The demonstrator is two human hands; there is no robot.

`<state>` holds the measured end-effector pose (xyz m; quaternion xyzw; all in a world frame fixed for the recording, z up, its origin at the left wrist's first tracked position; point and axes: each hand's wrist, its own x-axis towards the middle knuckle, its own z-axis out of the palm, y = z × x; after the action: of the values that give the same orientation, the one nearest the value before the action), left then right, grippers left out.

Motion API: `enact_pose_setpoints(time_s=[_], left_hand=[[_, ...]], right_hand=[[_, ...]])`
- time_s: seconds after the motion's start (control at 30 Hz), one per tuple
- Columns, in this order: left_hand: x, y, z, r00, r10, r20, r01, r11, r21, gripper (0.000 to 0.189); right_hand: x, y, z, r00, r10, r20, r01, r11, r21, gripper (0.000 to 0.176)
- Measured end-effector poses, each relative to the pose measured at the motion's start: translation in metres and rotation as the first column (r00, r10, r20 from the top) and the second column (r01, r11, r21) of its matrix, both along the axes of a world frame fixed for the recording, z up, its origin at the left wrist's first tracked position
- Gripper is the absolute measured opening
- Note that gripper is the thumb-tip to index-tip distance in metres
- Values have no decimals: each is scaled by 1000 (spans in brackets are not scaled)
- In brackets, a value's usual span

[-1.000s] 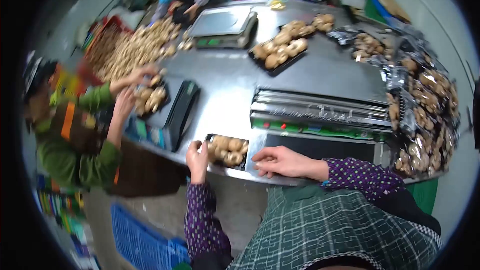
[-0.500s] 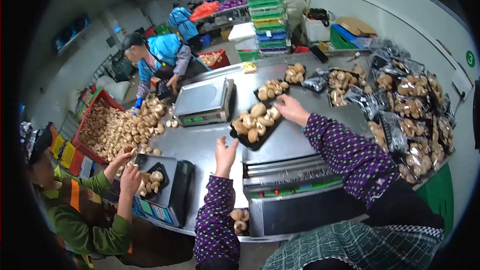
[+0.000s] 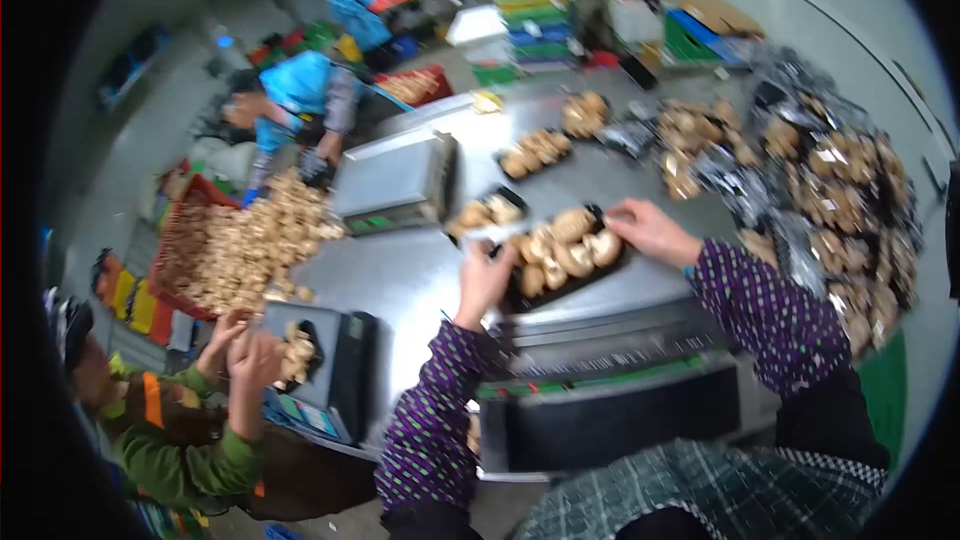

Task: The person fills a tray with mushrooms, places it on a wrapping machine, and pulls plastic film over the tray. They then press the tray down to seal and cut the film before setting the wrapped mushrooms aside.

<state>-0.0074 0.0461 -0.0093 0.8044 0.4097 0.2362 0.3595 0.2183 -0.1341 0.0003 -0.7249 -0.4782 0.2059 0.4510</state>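
A black tray of mushrooms (image 3: 572, 252) lies between my two hands, just behind the sealing machine (image 3: 620, 415). At the tray's left end is my left hand (image 3: 486, 280), its fingers bent near the tray edge and partly blurred. My right hand (image 3: 655, 232) touches the right end of the tray with its fingertips closed on the edge. Behind my left hand sits another, smaller tray of mushrooms (image 3: 487, 212), partly covered by something pale and blurred. Farther back on the steel table (image 3: 385, 265) are two more mushroom trays (image 3: 535, 153).
Wrapped mushroom packs (image 3: 835, 190) are piled at the right. A scale (image 3: 392, 180) stands left of centre, beside a mushroom heap (image 3: 250, 245). One co-worker in green sleeves (image 3: 170, 440) works at another scale (image 3: 345, 370); a co-worker in blue (image 3: 300, 90) leans in behind.
The large mushroom tray has come nearer and to the right, with both my hands now at its ends. A smaller tray now shows behind my left hand. The view has shifted slightly.
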Motion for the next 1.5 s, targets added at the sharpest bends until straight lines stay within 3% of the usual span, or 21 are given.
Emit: enact_pose_setpoints(time_s=[0.27, 0.4, 0.47, 0.53, 0.67, 0.73, 0.8, 0.83, 0.93, 0.97, 1.07, 1.1, 1.13, 1.2, 1.23, 1.27, 1.33, 1.37, 1.4, 1.47, 1.5], left_hand=[[28, -49, -5, 977, -176, 123, 190, 976, -109, 55], [-5, -68, 14, 978, -192, 85, 185, 979, 84, 49], [-49, -73, 17, 979, -164, -123, 202, 876, 437, 38], [-79, -101, 49, 844, -31, -536, 289, 867, 405, 31], [-80, -102, 29, 719, 70, -691, 303, 864, 403, 42], [-70, -97, 23, 815, -179, -551, 271, 958, 89, 44], [-78, -95, 6, 869, -197, -453, 267, 959, 96, 39], [-86, -101, 13, 921, -258, -291, 212, 961, -180, 37], [-124, -134, 65, 977, -189, 100, 193, 585, -788, 27], [-118, -136, 86, 919, -107, 379, 374, 535, -757, 27], [-65, -104, 127, 615, 23, 788, 623, 598, -504, 25], [-23, -101, 136, 586, 176, 791, 442, 749, -494, 24], [14, -86, 134, 573, 13, 819, 455, 827, -331, 20], [59, -13, 39, 890, -110, 442, 191, 971, -144, 14], [76, 8, -22, 951, -163, 265, 142, 985, 95, 17], [78, -25, -2, 996, -15, -91, 18, 999, 40, 19], [69, -12, -53, 947, -285, 148, 220, 911, 349, 25], [62, -9, -59, 944, -315, 99, 246, 871, 424, 26], [54, -13, -47, 946, -311, 87, 249, 874, 417, 26], [44, -23, 0, 915, -393, -93, 371, 909, -189, 28], [38, -26, 5, 936, -350, -32, 331, 909, -255, 32]], right_hand=[[-17, -103, 20, 986, -146, -86, 126, 971, -205, 39], [-9, -140, 4, 957, -228, 181, 213, 972, 102, 36], [2, -179, 22, 918, -202, 342, 282, 938, -204, 36], [-3, -199, 29, 928, -105, 359, 273, 846, -458, 44], [-21, -174, 22, 935, 50, 350, 195, 753, -629, 56], [-25, -166, 23, 955, 48, 294, 155, 762, -629, 50], [-22, -166, 18, 999, -25, 31, 37, 872, -488, 39], [-23, -179, 23, 924, -161, -347, -35, 869, -494, 29], [-62, -227, 70, 643, -202, -738, -58, 949, -310, 22], [-68, -231, 74, 449, -89, -889, -23, 994, -111, 22], [-41, -161, 118, 488, 334, -806, 212, 851, 481, 24], [-28, -117, 127, 436, 243, -867, 452, 774, 444, 25], [-16, -79, 121, 342, 170, -924, 667, 649, 366, 25], [23, -36, 38, 803, -144, -579, 484, 723, 492, 26], [35, -31, -1, 858, -271, -436, 417, 863, 285, 24], [40, -28, -28, 904, -351, -245, 373, 927, 47, 23], [21, -30, -40, 937, -299, 180, 247, 933, 260, 21], [29, -28, -39, 939, -294, 178, 242, 933, 264, 21], [34, -32, -40, 954, -178, 240, 133, 973, 191, 19], [40, -34, -36, 946, -41, 321, 3, 993, 119, 17], [36, -36, -32, 972, -15, 236, -19, 990, 141, 18]])
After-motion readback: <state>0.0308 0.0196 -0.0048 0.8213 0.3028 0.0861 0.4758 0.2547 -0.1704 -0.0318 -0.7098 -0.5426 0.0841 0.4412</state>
